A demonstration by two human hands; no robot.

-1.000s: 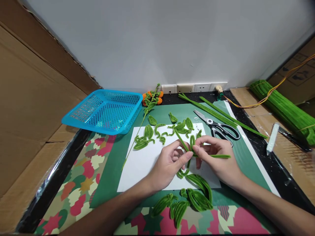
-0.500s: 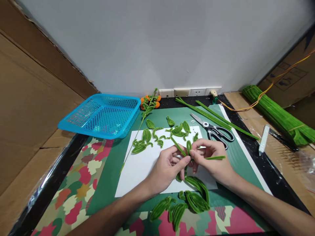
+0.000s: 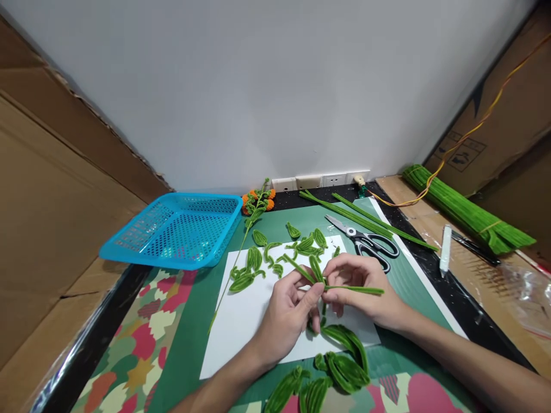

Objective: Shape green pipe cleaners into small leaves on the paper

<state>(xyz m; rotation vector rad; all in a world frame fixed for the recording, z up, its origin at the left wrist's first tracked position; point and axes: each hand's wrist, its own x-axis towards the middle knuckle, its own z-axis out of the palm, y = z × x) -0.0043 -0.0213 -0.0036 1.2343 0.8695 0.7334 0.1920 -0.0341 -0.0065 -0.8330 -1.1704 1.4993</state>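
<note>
A green pipe cleaner (image 3: pixel 361 290), bent into a small loop with two long ends, is between my hands above the white paper. My left hand (image 3: pixel 290 307) pinches it at the base of the loop, thumb against fingers. Close beside it, my right hand (image 3: pixel 361 287) has curled fingers and a thumb on the same pipe cleaner, one end sticking out to the right across it. Below my hands lie large green pipe-cleaner leaves (image 3: pixel 346 370). Smaller green leaves (image 3: pixel 253 258) are scattered over the white sheet of paper (image 3: pixel 241 335). My fingers partly hide the joint of the loop.
Scissors (image 3: pixel 365 238) lie to the right, near loose green pipe cleaners (image 3: pixel 357 212). A blue basket (image 3: pixel 176 229) stands at the left, beside an orange flower stem (image 3: pixel 258 202). Farther right are a pipe-cleaner bundle (image 3: pixel 469 209), a white cutter (image 3: pixel 445 252) and a cable (image 3: pixel 430 180).
The view has tilted up and shifted slightly. The right fingers have eased away from the loop's tip, and the loop now leans left, with the right-hand end showing longer.
</note>
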